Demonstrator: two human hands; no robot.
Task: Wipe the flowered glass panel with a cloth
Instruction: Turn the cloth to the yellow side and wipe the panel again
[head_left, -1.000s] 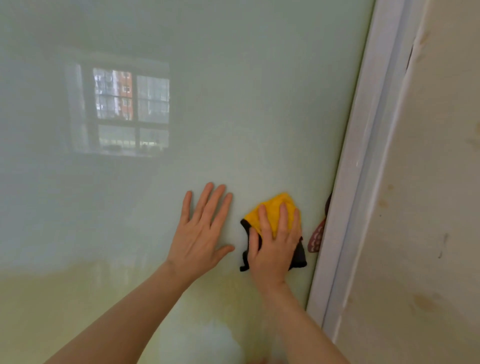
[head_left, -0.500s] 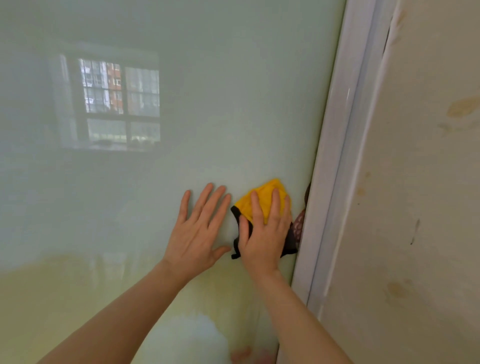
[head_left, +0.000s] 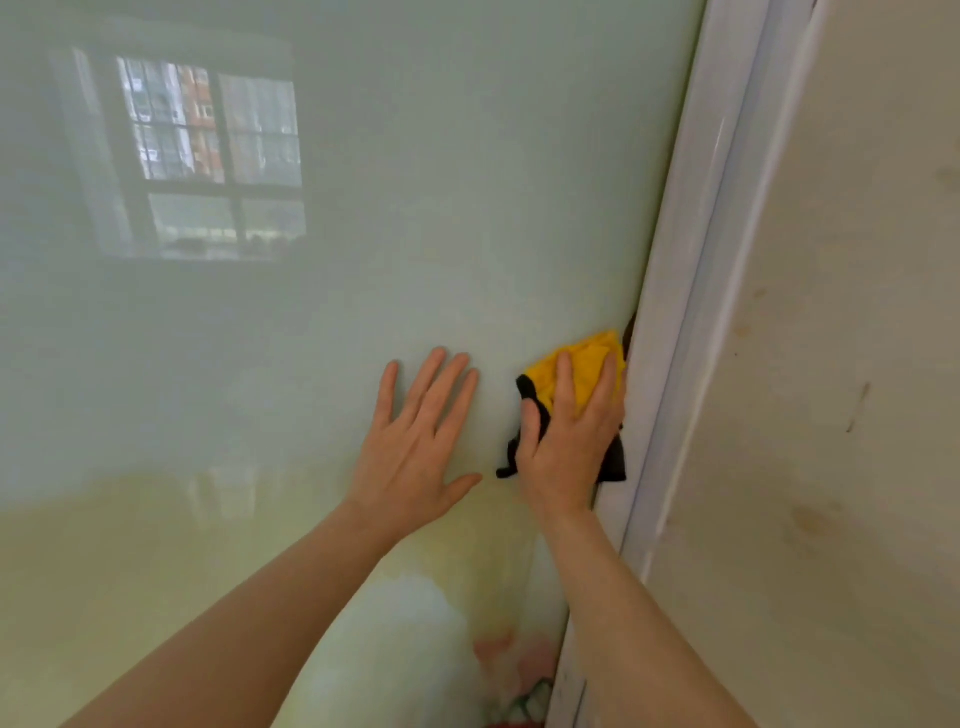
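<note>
Seen from the head camera, a yellow and black cloth is pressed flat against the glass panel by the right hand, its fingers laid straight over the cloth, right at the panel's right edge beside the white frame. The left hand is spread wide and laid flat on the glass just left of the cloth. A window reflection is shown on the far left; faint flowers are printed near the bottom. A stained wall is seen on the right.

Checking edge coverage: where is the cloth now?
In the head view, the cloth lies under the right hand, against the white frame at the glass panel's right edge.
</note>
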